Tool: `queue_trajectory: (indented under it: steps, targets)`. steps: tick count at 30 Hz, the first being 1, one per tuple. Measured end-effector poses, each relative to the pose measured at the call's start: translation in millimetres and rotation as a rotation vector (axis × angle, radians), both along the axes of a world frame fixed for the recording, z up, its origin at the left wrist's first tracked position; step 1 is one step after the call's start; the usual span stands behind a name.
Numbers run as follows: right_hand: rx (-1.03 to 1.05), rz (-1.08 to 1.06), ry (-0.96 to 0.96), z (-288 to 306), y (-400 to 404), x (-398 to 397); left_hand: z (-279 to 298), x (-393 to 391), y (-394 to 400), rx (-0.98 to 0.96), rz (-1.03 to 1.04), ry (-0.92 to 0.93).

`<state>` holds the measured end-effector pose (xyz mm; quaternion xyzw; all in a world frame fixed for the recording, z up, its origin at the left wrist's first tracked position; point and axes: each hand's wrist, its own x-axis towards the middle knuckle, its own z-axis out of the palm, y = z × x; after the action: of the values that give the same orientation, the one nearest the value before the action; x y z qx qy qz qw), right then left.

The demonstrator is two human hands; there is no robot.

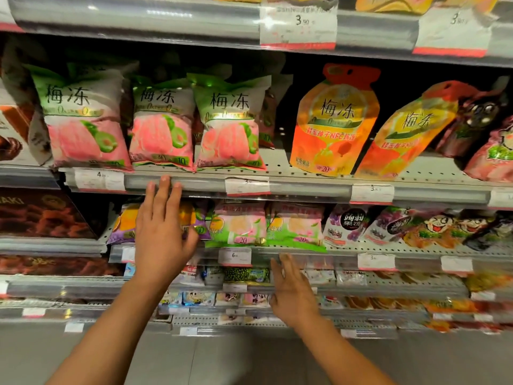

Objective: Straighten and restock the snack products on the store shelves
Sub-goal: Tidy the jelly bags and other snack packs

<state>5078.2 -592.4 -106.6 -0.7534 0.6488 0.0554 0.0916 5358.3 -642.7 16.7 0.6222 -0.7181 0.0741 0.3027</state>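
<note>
Pink-and-green jelly bags [161,123] stand three across on the middle shelf [305,187], upright and fairly even, so we judge that section mostly tidy. We hold both hands up, empty. Our left hand [163,234] has fingers straight and spread, fingertips [165,180] at the shelf's front rail just below the bags, gripping nothing. Our right hand [291,290] is lower, fingers loosely extended, in front of the lower shelf rails, also holding nothing; whether it touches a rail we cannot tell.

Left to do, as we judge: the orange pouches [333,120] to the right. One stands upright, the next one [402,132] leans hard to the right, with a dark gap between the pink bags and the pouches where stock looks thin. Further right the dark and pink packs [483,129] sit jumbled and tilted.

Below, the green-pink packs [266,226] lie fairly flat in a row; the purple packs [355,226] beside them lean. Lowest shelves are blurred, can't judge. No restock box in view.

Overall: early-to-mid, straightening only partly done.
</note>
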Motion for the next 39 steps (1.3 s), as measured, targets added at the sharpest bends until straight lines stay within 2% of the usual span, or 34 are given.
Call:
queue_trajectory:
  steps: [2, 5, 12, 14, 19, 24, 30, 35, 39]
  targets:
    - [-0.012, 0.044, 0.066, -5.4, -2.0, -3.8, -5.9, -7.2, 7.0, -0.041, 0.0, 0.06]
    - [-0.036, 0.019, 0.016, -5.9, 0.2, -5.8, -41.5, -19.8, 31.6, -0.011, -0.068, 0.098]
    - [-0.076, 0.001, 0.034, -13.9, 2.3, 4.0, -166.8, -24.0, 83.9, 0.48, -0.177, 0.033]
    - [-0.078, -0.028, -0.029, -16.9, 2.5, 9.4, -197.3, -16.6, 89.7, 0.595, -0.187, -0.003]
    - [-0.12, -0.109, -0.062, -31.7, 2.7, 21.0, -254.3, -15.0, 92.7, 0.78, -0.16, 0.039]
    - [-0.188, -0.103, -0.028, -47.6, 5.4, 20.8, -296.5, -25.3, 84.7, 0.861, -0.227, -0.027]
    - [-0.404, -0.098, -0.071, -81.1, -2.5, 20.8, -343.7, -37.0, 49.9, 0.699, -0.253, -0.159]
    - [-0.694, -0.047, -0.161, -113.1, -14.4, 8.2, -397.7, -42.7, 24.1, 0.472, -0.234, -0.06]
    - [-0.928, -0.03, -0.205, -136.5, -30.6, 8.4, -444.7, -41.3, 11.9, 0.293, -0.235, -0.073]
